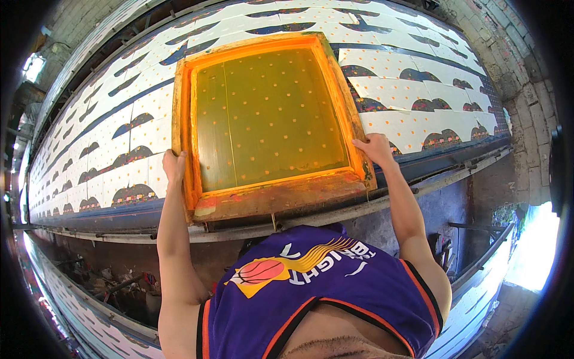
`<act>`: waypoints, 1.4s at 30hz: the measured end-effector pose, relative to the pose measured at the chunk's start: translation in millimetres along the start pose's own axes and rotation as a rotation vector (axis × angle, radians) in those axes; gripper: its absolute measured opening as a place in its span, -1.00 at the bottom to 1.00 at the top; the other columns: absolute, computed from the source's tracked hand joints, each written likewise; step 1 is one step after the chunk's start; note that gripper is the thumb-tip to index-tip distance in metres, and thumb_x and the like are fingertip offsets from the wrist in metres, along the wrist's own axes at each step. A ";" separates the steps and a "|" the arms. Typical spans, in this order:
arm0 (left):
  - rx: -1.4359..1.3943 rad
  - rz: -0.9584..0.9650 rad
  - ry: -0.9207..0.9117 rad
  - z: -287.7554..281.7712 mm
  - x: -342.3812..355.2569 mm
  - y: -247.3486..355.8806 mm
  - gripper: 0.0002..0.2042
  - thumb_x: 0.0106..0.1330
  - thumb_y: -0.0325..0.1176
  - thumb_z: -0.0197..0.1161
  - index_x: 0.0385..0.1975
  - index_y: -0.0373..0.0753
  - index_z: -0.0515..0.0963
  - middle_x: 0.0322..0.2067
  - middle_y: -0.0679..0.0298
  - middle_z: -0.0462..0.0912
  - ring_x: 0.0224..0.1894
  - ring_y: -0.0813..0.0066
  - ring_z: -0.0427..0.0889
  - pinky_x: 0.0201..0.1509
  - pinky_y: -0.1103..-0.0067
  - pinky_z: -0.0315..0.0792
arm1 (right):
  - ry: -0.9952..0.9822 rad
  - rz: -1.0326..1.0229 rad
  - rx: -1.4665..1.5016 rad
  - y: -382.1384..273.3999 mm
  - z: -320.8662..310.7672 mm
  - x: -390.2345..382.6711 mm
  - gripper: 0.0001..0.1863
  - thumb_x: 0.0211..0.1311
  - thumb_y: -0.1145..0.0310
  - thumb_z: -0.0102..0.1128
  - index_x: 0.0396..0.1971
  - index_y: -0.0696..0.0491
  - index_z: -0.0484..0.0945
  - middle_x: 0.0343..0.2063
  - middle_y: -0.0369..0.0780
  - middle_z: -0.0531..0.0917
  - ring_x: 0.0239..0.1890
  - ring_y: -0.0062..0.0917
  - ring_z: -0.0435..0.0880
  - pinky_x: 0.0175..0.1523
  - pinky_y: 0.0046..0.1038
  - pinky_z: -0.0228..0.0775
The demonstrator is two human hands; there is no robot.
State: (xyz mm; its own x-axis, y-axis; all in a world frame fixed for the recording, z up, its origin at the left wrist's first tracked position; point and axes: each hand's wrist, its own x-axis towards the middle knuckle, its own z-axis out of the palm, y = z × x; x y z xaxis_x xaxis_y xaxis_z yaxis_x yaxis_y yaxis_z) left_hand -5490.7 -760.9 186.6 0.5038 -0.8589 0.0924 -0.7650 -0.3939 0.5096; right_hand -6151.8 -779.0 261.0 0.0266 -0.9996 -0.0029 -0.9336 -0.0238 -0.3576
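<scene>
A large orange-stained wooden printing frame [269,200] with a yellow-green mesh screen [269,116] lies flat on the long table. My left hand [174,166] grips the frame's left side near its front corner. My right hand [374,148] holds the right side rail near the front corner. Small orange dots show through the mesh. Under the frame, white cloth [412,90] printed with orange dots and dark arch shapes covers the table.
The long printing table [454,161] runs far to the left and right, with a metal rail along its front edge. A second cloth-covered table [66,299] runs behind me at lower left. Clutter lies on the floor between them. A brick wall stands at right.
</scene>
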 end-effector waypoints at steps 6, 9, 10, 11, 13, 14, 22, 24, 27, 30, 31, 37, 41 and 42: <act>0.012 -0.027 0.008 -1.2 -12.8 -2.6 -0.58 0.21 -0.18 0.42 -0.19 -0.48 0.57 -0.17 -0.18 0.67 -0.08 -0.19 0.63 0.05 0.16 0.47 | 0.342 0.003 0.247 40.8 8.7 85.6 -0.75 0.45 0.32 0.10 -0.10 0.15 0.65 -0.41 -0.12 0.77 -0.43 -0.42 0.73 -0.26 -0.37 0.53; 0.003 0.006 -0.024 2.5 -4.8 15.7 -0.59 0.21 -0.20 0.42 -0.18 -0.47 0.57 -0.16 -0.18 0.67 -0.07 -0.19 0.63 0.06 0.16 0.47 | 0.482 -0.034 0.146 83.7 31.0 141.7 -0.65 0.35 0.49 0.05 0.11 0.11 0.57 -0.29 -0.12 0.79 -0.24 -0.40 0.76 -0.08 -0.38 0.54; 0.008 0.007 -0.027 2.0 -3.4 16.9 -0.60 0.21 -0.21 0.41 -0.18 -0.47 0.57 -0.15 -0.18 0.67 -0.07 -0.19 0.63 0.06 0.16 0.47 | 0.442 0.033 0.142 83.5 37.1 153.4 -0.59 0.30 0.53 0.01 0.14 0.11 0.54 -0.26 -0.13 0.79 -0.19 -0.39 0.75 -0.03 -0.36 0.53; -0.010 0.025 -0.002 4.5 -2.1 14.6 -0.59 0.21 -0.21 0.42 -0.17 -0.47 0.57 -0.18 -0.18 0.67 -0.09 -0.18 0.64 0.04 0.17 0.47 | 0.400 0.098 0.136 78.9 41.2 163.2 -0.53 0.25 0.57 -0.03 0.18 0.11 0.52 -0.23 -0.13 0.79 -0.14 -0.37 0.75 0.02 -0.35 0.52; -0.036 0.044 0.062 7.8 -3.9 -1.1 -0.59 0.20 -0.21 0.42 -0.16 -0.47 0.58 -0.23 -0.17 0.68 -0.13 -0.15 0.66 -0.01 0.20 0.48 | 0.226 0.159 0.265 52.5 41.7 174.8 -0.44 0.17 0.62 -0.10 0.22 0.11 0.48 -0.17 -0.13 0.78 -0.06 -0.34 0.73 0.10 -0.32 0.51; -0.022 0.022 0.068 2.9 -10.6 -6.6 -0.59 0.20 -0.22 0.42 -0.15 -0.47 0.58 -0.23 -0.16 0.68 -0.13 -0.15 0.66 -0.01 0.20 0.48 | 0.085 0.155 0.389 27.2 28.1 176.5 -0.42 0.14 0.63 -0.12 0.22 0.12 0.48 -0.13 -0.12 0.78 -0.04 -0.32 0.73 0.13 -0.30 0.50; -0.010 -0.023 -0.001 -0.1 -8.4 19.0 -0.60 0.23 -0.24 0.40 -0.10 -0.45 0.55 -0.15 -0.19 0.66 -0.03 -0.21 0.62 0.07 0.16 0.47 | 0.234 0.271 0.219 49.9 29.2 183.5 -0.40 0.10 0.65 -0.16 0.22 0.20 0.47 -0.17 -0.04 0.78 0.00 -0.32 0.69 0.16 -0.39 0.46; -0.029 -0.008 0.025 -1.5 -12.5 15.2 -0.60 0.23 -0.24 0.40 -0.10 -0.46 0.55 -0.14 -0.19 0.66 -0.03 -0.21 0.62 0.07 0.16 0.47 | 0.061 0.156 0.476 42.6 28.9 186.3 -0.42 0.13 0.64 -0.16 0.21 0.21 0.47 -0.16 -0.05 0.78 -0.04 -0.35 0.68 0.15 -0.38 0.47; -0.043 0.017 0.043 -1.4 -13.9 13.4 -0.60 0.23 -0.25 0.41 -0.10 -0.46 0.56 -0.13 -0.19 0.67 -0.03 -0.20 0.63 0.07 0.16 0.47 | 0.083 0.137 0.546 44.9 26.9 189.1 -0.43 0.16 0.65 -0.19 0.20 0.22 0.49 -0.16 -0.09 0.79 -0.14 -0.42 0.67 0.06 -0.40 0.49; -0.024 0.015 0.032 0.5 -10.9 13.4 -0.60 0.23 -0.26 0.41 -0.09 -0.46 0.56 -0.12 -0.18 0.67 -0.03 -0.20 0.63 0.07 0.17 0.47 | 0.157 0.239 0.508 55.7 29.4 196.0 -0.42 0.16 0.64 -0.20 0.22 0.20 0.49 -0.12 -0.10 0.77 -0.18 -0.46 0.68 -0.03 -0.44 0.50; -0.014 0.009 0.026 1.6 -9.4 13.5 -0.60 0.23 -0.26 0.41 -0.08 -0.46 0.57 -0.12 -0.18 0.67 -0.03 -0.20 0.63 0.07 0.17 0.47 | 0.150 0.248 0.558 59.6 32.2 197.2 -0.42 0.17 0.64 -0.20 0.23 0.20 0.48 -0.09 -0.10 0.75 -0.17 -0.46 0.68 -0.05 -0.45 0.51; -0.016 -0.014 0.056 -4.2 -14.6 10.5 -0.58 0.20 -0.21 0.42 -0.16 -0.50 0.58 -0.23 -0.20 0.68 -0.11 -0.18 0.66 -0.01 0.20 0.49 | 0.103 0.186 0.708 26.1 40.0 224.4 -0.38 0.20 0.63 -0.19 0.32 0.18 0.39 0.05 -0.11 0.68 -0.10 -0.45 0.68 -0.08 -0.43 0.52; -0.010 -0.059 -0.028 -2.8 -6.5 17.7 -0.60 0.24 -0.25 0.39 -0.09 -0.46 0.57 -0.13 -0.16 0.67 -0.03 -0.18 0.63 0.07 0.18 0.48 | 0.139 0.193 0.845 30.2 41.1 273.3 -0.30 0.19 0.66 -0.10 0.42 0.15 0.22 0.14 -0.03 0.61 -0.06 -0.42 0.71 -0.12 -0.41 0.56; -0.022 -0.060 -0.014 -2.8 -7.9 15.8 -0.61 0.24 -0.25 0.39 -0.10 -0.46 0.57 -0.13 -0.16 0.67 -0.03 -0.18 0.63 0.07 0.18 0.48 | 0.123 0.221 0.986 23.1 41.5 283.7 -0.26 0.18 0.68 -0.08 0.45 0.14 0.17 0.17 -0.01 0.58 -0.07 -0.41 0.71 -0.15 -0.42 0.57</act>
State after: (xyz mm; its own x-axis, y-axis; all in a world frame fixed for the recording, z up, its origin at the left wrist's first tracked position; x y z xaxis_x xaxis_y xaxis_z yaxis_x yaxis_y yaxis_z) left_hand -5505.6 -759.4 196.3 0.5423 -0.8388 0.0491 -0.7245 -0.4372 0.5328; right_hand -6151.0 -1062.7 213.2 -0.1992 -0.9762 -0.0859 -0.2013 0.1265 -0.9713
